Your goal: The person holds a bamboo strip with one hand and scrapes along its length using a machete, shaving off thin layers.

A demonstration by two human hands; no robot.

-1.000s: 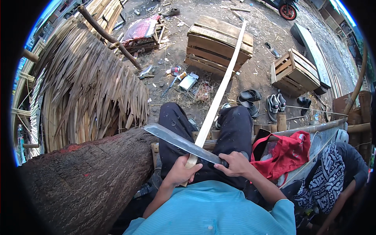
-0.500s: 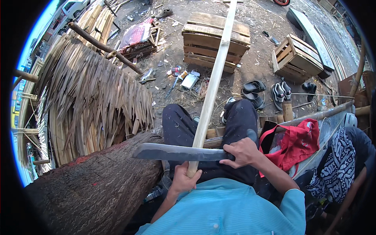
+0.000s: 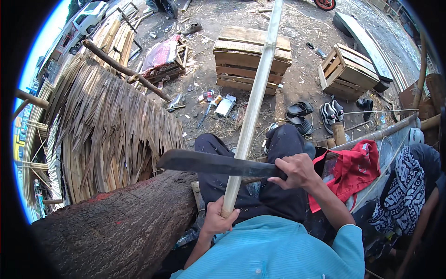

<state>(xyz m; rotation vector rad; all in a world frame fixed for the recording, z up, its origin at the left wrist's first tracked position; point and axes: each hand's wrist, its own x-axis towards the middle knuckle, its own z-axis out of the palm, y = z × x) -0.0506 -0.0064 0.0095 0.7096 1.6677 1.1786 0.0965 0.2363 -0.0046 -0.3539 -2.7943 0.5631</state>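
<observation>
A long pale bamboo strip [image 3: 257, 100] runs from my lap away past the wooden crate. Its near end sits in my left hand [image 3: 218, 218], with the fingers wrapped round it. My right hand [image 3: 296, 171] grips the handle of a machete [image 3: 209, 163]. The broad dark blade lies crosswise over the strip, a little beyond my left hand, its tip pointing left. I cannot tell whether the edge touches the strip. Both hands are above my dark trousers [image 3: 211, 144].
To my left lie a thick log [image 3: 121, 223] and a bundle of dried thatch [image 3: 107, 107]. Slatted wooden crates [image 3: 251, 60] and sandals [image 3: 299, 109] stand ahead. At right are a red cloth [image 3: 350, 172] and a person's patterned cloth [image 3: 402, 190], close to my elbow.
The machete and my right hand have moved away from me along the strip, widening the gap to my left hand. My left hand keeps its hold on the bamboo strip.
</observation>
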